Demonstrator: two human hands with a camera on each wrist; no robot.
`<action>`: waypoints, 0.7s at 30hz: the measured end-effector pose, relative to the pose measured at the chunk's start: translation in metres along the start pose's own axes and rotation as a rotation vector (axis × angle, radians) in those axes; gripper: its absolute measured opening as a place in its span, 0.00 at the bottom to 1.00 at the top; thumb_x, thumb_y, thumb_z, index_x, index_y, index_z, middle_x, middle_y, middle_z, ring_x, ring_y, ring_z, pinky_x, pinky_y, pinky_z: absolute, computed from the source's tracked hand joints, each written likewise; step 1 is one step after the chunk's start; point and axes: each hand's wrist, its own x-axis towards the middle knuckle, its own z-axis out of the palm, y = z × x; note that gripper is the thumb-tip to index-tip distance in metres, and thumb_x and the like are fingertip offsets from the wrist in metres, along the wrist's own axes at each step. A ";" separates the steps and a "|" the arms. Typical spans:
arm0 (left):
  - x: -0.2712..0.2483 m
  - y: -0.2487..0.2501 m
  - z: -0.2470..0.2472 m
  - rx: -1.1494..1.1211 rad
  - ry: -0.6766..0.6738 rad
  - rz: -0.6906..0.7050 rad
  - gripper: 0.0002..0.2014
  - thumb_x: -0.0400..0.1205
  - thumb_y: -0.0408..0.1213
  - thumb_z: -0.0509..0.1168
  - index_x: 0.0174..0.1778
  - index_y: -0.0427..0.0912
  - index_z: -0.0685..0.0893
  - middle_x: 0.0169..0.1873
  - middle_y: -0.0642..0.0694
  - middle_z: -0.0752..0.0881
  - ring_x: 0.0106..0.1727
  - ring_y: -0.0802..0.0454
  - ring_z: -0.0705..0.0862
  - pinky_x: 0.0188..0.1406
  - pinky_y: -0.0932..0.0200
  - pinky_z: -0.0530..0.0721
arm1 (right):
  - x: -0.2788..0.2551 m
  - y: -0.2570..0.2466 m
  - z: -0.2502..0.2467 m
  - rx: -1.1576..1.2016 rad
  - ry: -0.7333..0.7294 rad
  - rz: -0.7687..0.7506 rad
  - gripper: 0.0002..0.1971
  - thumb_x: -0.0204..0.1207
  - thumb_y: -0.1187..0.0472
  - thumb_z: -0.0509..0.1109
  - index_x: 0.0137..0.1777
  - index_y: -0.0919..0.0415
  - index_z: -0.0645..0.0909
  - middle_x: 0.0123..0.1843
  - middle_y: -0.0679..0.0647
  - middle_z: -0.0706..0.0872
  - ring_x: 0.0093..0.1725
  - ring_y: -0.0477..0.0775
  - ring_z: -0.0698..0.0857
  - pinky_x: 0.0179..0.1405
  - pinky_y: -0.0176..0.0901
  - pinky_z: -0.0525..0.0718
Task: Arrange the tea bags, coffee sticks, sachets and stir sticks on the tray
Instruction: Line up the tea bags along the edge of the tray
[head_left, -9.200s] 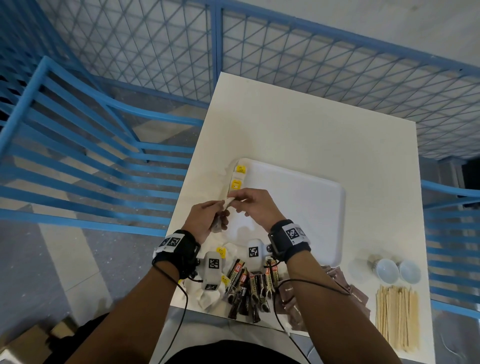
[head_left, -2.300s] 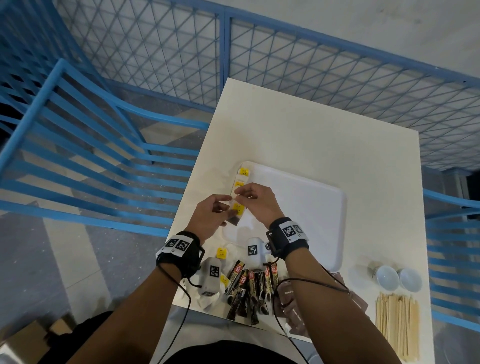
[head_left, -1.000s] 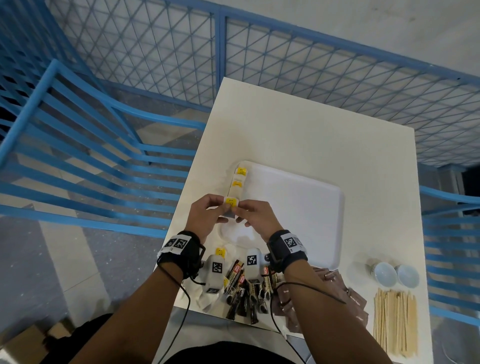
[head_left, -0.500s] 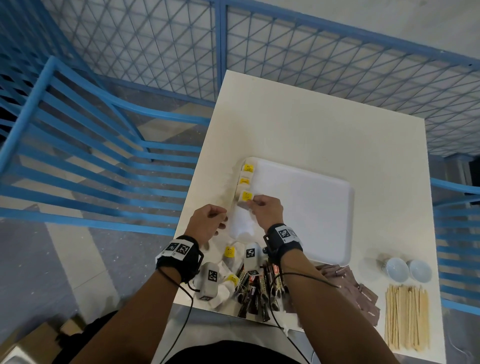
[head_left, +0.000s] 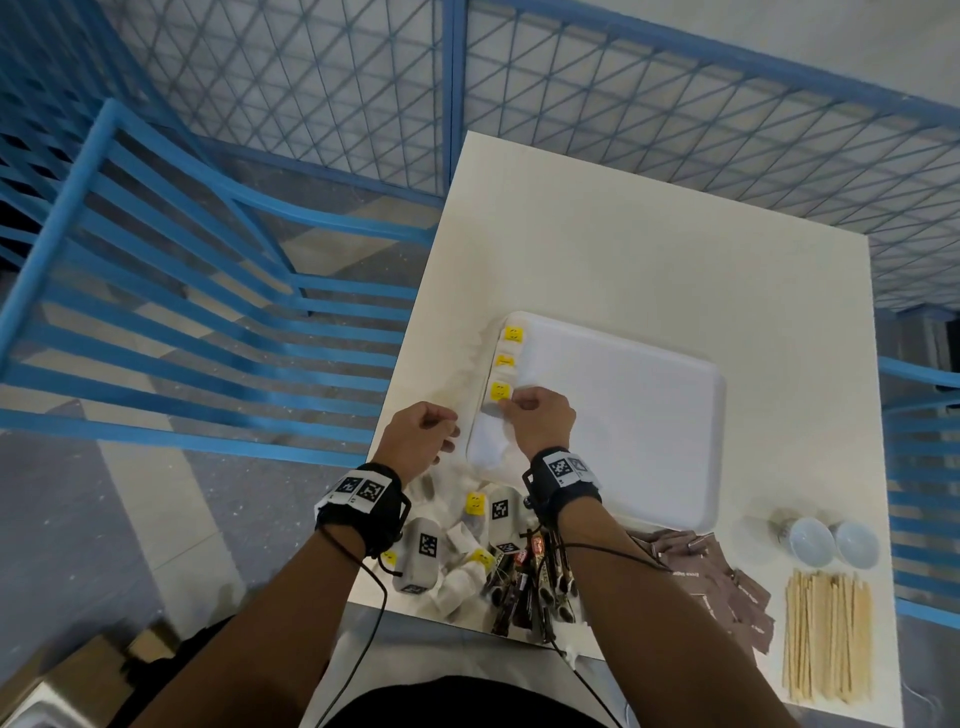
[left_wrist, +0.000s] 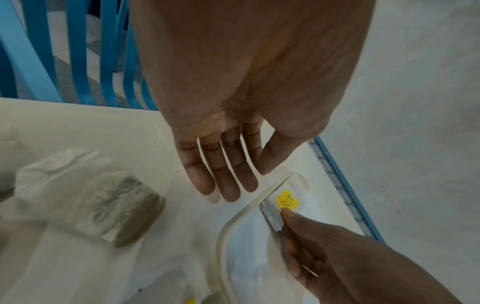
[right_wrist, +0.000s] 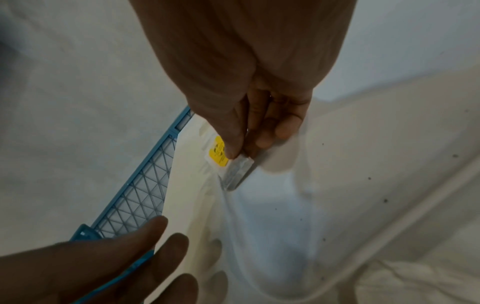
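At the tray's (head_left: 717, 441) left rim, the right hand (head_left: 543, 421) pinched a tea bag (left_wrist: 279, 209) between thumb and fingers (right_wrist: 265, 139), third in the row. Left hand (head_left: 418, 436) hovered alongside, relaxed, holding nothing. Bag looked light, soft, tearable; best held by its edge.

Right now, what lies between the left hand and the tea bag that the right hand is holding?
Only bare table and the tray's raised rim. The left hand hovers open beside the tea bag, which the right hand pinches; the left wrist view shows it.
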 end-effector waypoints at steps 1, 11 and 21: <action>0.000 0.001 0.000 -0.004 -0.003 -0.004 0.06 0.87 0.31 0.65 0.55 0.42 0.86 0.47 0.45 0.93 0.43 0.49 0.89 0.41 0.54 0.84 | 0.000 0.000 0.000 0.000 0.000 0.000 0.09 0.72 0.59 0.82 0.49 0.61 0.91 0.42 0.51 0.89 0.43 0.47 0.84 0.36 0.21 0.72; -0.002 0.005 0.004 0.016 -0.012 -0.005 0.07 0.86 0.31 0.64 0.54 0.44 0.87 0.47 0.46 0.93 0.44 0.49 0.90 0.42 0.54 0.84 | 0.000 0.001 -0.004 0.040 -0.013 0.041 0.14 0.68 0.54 0.86 0.50 0.55 0.88 0.38 0.42 0.85 0.38 0.37 0.82 0.45 0.32 0.78; -0.015 -0.006 0.006 0.135 -0.016 0.039 0.05 0.86 0.33 0.67 0.51 0.47 0.86 0.46 0.48 0.93 0.40 0.52 0.90 0.36 0.61 0.83 | -0.027 0.019 -0.023 -0.043 -0.040 -0.050 0.09 0.77 0.66 0.71 0.53 0.56 0.90 0.49 0.47 0.91 0.47 0.45 0.85 0.42 0.18 0.72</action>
